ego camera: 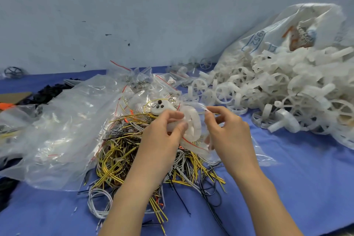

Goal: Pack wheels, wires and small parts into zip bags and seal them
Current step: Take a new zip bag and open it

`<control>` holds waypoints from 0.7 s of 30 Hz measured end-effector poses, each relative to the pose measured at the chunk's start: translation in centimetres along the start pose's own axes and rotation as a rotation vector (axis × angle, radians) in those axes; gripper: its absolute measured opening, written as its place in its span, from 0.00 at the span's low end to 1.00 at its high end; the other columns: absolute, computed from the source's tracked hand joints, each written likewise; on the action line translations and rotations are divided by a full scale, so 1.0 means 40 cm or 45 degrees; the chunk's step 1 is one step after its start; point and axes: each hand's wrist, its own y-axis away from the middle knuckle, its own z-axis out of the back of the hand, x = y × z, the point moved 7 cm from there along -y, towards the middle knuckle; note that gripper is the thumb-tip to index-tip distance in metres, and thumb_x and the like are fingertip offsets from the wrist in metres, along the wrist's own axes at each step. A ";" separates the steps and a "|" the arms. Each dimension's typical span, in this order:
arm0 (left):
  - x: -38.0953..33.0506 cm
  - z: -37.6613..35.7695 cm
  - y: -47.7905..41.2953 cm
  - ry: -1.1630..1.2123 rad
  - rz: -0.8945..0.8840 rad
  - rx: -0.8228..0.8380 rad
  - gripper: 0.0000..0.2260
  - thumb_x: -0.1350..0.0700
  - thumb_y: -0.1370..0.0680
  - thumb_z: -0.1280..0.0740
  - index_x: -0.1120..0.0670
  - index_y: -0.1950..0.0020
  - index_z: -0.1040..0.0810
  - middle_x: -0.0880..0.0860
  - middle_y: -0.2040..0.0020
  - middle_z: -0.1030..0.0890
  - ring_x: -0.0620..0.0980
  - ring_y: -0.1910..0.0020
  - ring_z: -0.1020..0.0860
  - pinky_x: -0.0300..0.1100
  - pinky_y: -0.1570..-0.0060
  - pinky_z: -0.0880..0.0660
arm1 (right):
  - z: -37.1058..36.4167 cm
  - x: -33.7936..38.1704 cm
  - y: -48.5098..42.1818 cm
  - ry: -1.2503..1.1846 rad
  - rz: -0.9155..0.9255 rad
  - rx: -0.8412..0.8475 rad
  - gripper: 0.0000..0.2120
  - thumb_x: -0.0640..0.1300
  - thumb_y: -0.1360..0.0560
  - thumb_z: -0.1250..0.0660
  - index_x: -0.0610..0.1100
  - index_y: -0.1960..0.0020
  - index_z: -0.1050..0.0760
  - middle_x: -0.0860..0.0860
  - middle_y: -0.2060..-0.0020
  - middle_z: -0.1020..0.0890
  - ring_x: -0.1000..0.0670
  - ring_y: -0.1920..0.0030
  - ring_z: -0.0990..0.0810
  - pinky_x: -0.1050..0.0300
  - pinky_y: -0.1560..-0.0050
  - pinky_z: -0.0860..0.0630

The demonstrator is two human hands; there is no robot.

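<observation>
Both hands hold a small clear zip bag with a red seal line above a heap of yellow, white and black wires. My left hand grips the bag's left side with white wheels showing inside it. My right hand pinches the bag's upper right edge. A white part with black dots and a yellow wire loop lies just behind the left hand. A large pile of loose white wheels spills across the blue table at the right.
A big white sack lies open behind the wheel pile. Large clear plastic bags cover the left side, with small filled zip bags behind them. Black parts and an orange item sit far left. A grey wall stands behind.
</observation>
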 end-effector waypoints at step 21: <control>-0.025 -0.187 -0.043 0.096 0.000 0.070 0.12 0.62 0.17 0.44 0.60 0.48 0.21 0.40 0.66 0.25 0.41 0.61 0.24 0.45 0.52 0.23 | 0.023 0.076 0.069 0.008 0.225 -0.062 0.08 0.47 0.22 0.32 0.53 0.46 0.16 0.59 0.56 0.17 0.58 0.58 0.22 0.56 0.51 0.23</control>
